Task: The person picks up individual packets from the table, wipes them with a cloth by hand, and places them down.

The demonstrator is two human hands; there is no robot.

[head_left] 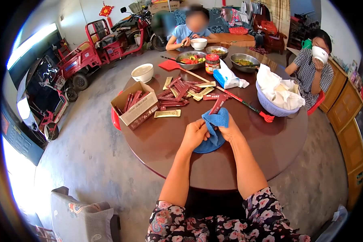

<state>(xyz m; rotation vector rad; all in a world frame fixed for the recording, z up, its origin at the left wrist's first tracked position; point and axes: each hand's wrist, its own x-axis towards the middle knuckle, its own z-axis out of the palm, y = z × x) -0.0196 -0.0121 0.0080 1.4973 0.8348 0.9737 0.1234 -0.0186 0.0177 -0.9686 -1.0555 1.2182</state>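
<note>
A blue cloth [216,120] is bunched between my two hands over the near part of the round table. My left hand [195,134] is closed on its left side, fingers curled. My right hand [231,128] grips its right side. Out of the top of the cloth a dark red stick packet [218,103] points up; whether the fingers grip it through the cloth I cannot tell. Part of the cloth hangs down to the tabletop. Beyond my hands lies a pile of red stick packets [181,89] with several gold packets [167,113] among them.
An open cardboard box [143,108] holding red packets stands at the left. A red-ended long stick [234,96] crosses the brown table [169,149]. Around it are a tissue pack [230,76], a jar [212,64], food bowls and a lavender basket [276,105]. Two people sit across.
</note>
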